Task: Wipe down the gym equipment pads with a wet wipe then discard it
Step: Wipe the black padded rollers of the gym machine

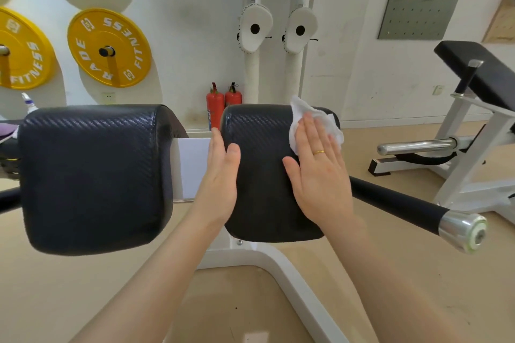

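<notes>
Wiping the right pad, mid-task.
Her flat right hand (320,175) presses the wet wipe (312,120) at the right pad's (262,175) far corner; open left hand (223,172) steadies its edge. Discarding remains.

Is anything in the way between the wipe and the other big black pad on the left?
Only the left hand, resting flat on the right pad's inner edge, in the gap before the left pad. The right hand presses the wet wipe flat on the right pad.
</notes>
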### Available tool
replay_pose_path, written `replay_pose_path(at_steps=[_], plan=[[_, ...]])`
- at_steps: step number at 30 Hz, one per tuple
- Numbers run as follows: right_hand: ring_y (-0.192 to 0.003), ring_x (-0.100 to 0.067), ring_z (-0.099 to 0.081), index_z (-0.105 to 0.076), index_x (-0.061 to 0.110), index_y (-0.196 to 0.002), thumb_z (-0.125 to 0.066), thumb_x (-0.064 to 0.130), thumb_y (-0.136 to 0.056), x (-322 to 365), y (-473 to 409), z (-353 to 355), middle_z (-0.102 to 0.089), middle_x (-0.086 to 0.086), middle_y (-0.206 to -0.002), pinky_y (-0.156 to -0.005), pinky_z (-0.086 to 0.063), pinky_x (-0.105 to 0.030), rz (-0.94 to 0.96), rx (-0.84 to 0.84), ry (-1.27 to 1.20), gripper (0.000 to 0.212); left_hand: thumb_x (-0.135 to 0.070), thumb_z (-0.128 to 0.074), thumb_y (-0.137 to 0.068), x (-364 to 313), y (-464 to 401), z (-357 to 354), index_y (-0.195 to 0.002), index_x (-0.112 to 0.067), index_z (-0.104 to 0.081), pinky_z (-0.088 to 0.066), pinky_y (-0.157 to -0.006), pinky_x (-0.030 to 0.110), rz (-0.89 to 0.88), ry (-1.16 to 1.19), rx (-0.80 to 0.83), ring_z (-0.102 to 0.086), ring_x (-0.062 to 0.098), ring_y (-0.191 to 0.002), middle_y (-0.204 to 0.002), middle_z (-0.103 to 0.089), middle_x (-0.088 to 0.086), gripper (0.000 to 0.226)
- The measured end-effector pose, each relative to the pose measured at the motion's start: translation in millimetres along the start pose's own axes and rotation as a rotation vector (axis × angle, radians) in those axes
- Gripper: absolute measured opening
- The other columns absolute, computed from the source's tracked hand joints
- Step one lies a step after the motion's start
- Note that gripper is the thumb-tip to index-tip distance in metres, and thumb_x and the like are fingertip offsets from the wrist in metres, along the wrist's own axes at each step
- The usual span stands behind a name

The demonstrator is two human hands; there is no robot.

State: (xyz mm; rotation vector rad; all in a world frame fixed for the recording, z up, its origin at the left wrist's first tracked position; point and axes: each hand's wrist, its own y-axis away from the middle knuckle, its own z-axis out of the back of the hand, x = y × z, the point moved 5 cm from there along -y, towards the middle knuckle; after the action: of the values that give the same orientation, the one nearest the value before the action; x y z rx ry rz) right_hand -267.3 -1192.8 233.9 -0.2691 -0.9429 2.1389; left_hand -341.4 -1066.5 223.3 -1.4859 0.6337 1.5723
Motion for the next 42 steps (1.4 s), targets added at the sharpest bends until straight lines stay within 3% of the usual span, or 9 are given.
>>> replay_pose_path(at_steps=[5, 10, 14, 18, 22, 26, 31, 37, 42], plan=[[-0.140, -0.014, -0.010, -0.018, 0.006, -0.143, -0.031, 0.038, -0.092, 10, 31, -6, -0.013, -0.003, -0.150, -0.115, -0.001, -0.027, 0.200, 0.048, -0.072, 0.062, -0.049, -0.018, -0.095, 2, -4, 0, -0.147, -0.037, 0.003, -0.012, -0.113, 0.032, -0.022, 0.036, -0.023, -0.010, 0.008, -0.142, -0.155, -0.008, -0.016, 0.057], [-0.114, -0.028, -0.052, -0.051, 0.005, -0.125, -0.018, 0.039, -0.100, 13, 78, -15, -0.060, -0.012, -0.124, -0.104, -0.025, -0.031, 0.340, 0.111, -0.064, 0.053, -0.043, -0.019, -0.098, 2, 0, 1, -0.146, -0.037, -0.002, -0.013, -0.111, 0.028, -0.040, 0.035, -0.073, -0.012, 0.008, -0.141, -0.153, -0.013, -0.016, 0.052], [-0.108, -0.022, -0.049, -0.048, 0.009, -0.126, -0.016, 0.038, -0.100, 14, 58, -1, -0.062, -0.010, -0.122, -0.094, -0.031, -0.029, 0.358, 0.069, -0.103, 0.051, -0.042, -0.031, -0.097, 1, -1, -1, -0.147, -0.034, -0.001, -0.019, -0.110, 0.029, -0.091, -0.008, -0.065, -0.019, 0.009, -0.138, -0.148, -0.021, -0.014, 0.059], [-0.115, -0.017, -0.047, -0.055, 0.010, -0.124, -0.036, 0.030, -0.095, 13, 47, 9, -0.060, -0.005, -0.124, -0.096, -0.032, -0.026, 0.329, 0.083, -0.263, 0.040, -0.058, -0.039, -0.088, -12, 12, -10, -0.146, -0.035, -0.003, -0.006, -0.115, 0.032, -0.608, -0.553, -0.111, 0.004, 0.008, -0.142, -0.155, 0.005, -0.008, 0.071], [-0.103, -0.011, -0.054, -0.056, 0.011, -0.117, -0.039, 0.023, -0.092, 8, 38, 18, -0.062, -0.004, -0.115, -0.089, -0.042, -0.019, 0.231, 0.074, -0.487, 0.033, -0.046, -0.043, -0.090, -15, 9, -22, -0.128, -0.015, -0.051, -0.023, -0.108, 0.038, -0.849, -0.757, -0.045, -0.028, 0.021, -0.133, -0.139, -0.046, 0.009, 0.050], [-0.076, -0.003, -0.050, -0.056, 0.010, -0.109, -0.059, 0.015, -0.088, -8, 30, 31, -0.056, 0.000, -0.096, -0.066, -0.043, -0.011, -0.073, -0.128, -0.470, 0.022, -0.029, -0.048, -0.084, -26, 3, -18, -0.097, -0.008, -0.069, -0.043, -0.090, 0.038, -0.836, -0.796, -0.130, -0.056, 0.028, -0.105, -0.103, -0.067, 0.008, 0.033], [-0.103, -0.003, -0.032, -0.054, 0.021, -0.118, -0.069, 0.031, -0.081, -23, 20, 24, -0.034, 0.013, -0.109, -0.085, -0.034, -0.014, -0.371, -0.017, -0.443, 0.040, -0.022, -0.056, -0.081, -35, 3, -17, -0.088, -0.009, -0.067, -0.041, -0.080, 0.032, -0.731, -0.658, -0.139, -0.058, 0.024, -0.092, -0.090, -0.067, 0.006, 0.018], [-0.077, 0.000, -0.049, -0.049, 0.026, -0.087, -0.064, 0.017, -0.086, -14, 23, 37, -0.047, 0.018, -0.080, -0.061, -0.040, -0.004, -0.378, -0.091, -0.649, 0.017, -0.020, -0.066, -0.083, -40, 12, -24, -0.086, -0.017, -0.062, -0.039, -0.071, 0.014, -0.604, -0.599, -0.049, -0.049, 0.002, -0.084, -0.087, -0.061, -0.006, 0.006], [-0.087, -0.011, -0.059, -0.066, 0.003, -0.099, -0.057, 0.009, -0.085, 14, 41, 46, -0.066, -0.005, -0.092, -0.080, -0.044, -0.013, 0.012, -0.334, -0.479, 0.018, -0.025, -0.060, -0.088, -35, 18, -28, -0.087, -0.022, -0.062, -0.050, -0.073, 0.013, -0.180, -0.164, 0.067, -0.060, 0.001, -0.080, -0.082, -0.064, -0.005, 0.004]])
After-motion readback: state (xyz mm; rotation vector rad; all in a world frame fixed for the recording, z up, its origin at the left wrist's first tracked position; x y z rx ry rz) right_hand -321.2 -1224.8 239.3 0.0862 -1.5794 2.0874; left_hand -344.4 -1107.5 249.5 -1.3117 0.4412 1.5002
